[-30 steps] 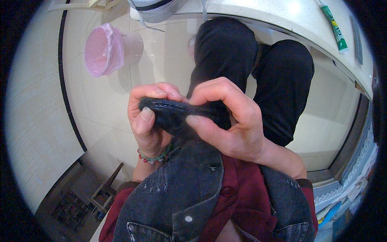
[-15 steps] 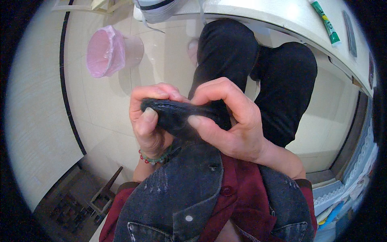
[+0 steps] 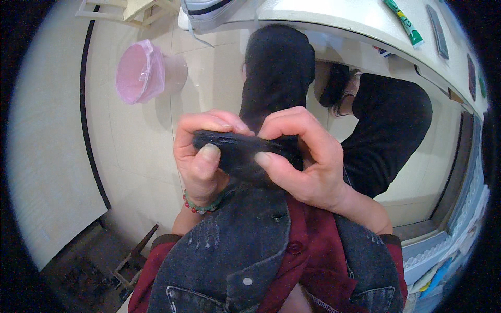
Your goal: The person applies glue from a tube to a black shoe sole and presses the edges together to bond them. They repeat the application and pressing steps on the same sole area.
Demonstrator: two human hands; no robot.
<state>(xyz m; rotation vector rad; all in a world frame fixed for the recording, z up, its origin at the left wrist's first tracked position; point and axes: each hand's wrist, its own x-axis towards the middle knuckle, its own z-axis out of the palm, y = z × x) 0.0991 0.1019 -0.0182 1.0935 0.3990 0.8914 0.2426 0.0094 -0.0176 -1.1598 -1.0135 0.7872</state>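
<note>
Pinches a black piece (image 3: 237, 159) near its left end with the left hand (image 3: 201, 161), thumb flat on the near face, fingers curled over the far edge. Grips the same black piece farther right with the right hand (image 3: 308, 161), index finger arched above and thumb pushed in from below, with dark material between the tips. Holds it roughly level between both hands, in front of the chest at the middle of the view. Looks soft and matt, rounded at the left end, with a glossy, creased line along the upper edge. Cannot tell whether that gloss is wet or merely smooth.

Wears a bracelet (image 3: 201, 208) of round green and red beads on the left wrist. Wears also a faded black denim vest (image 3: 248, 229) with frayed, whitish scuffs and a round metal snap, over a maroon shirt (image 3: 313, 235) with a disc-shaped button. Sits knees apart in black trousers (image 3: 276, 73), above glossy cream floor tiles (image 3: 135, 151). Faces a smooth white table (image 3: 334, 15) bearing a pale shoe (image 3: 209, 13) with a black stripe and dangling lace, a slim green tube (image 3: 404, 26) and a narrow grey bar (image 3: 437, 31). Has on the left a round bin (image 3: 175, 73) with a thin, crinkled pink plastic liner (image 3: 154, 78), and at the far right scalloped white lace trim (image 3: 430, 254).
</note>
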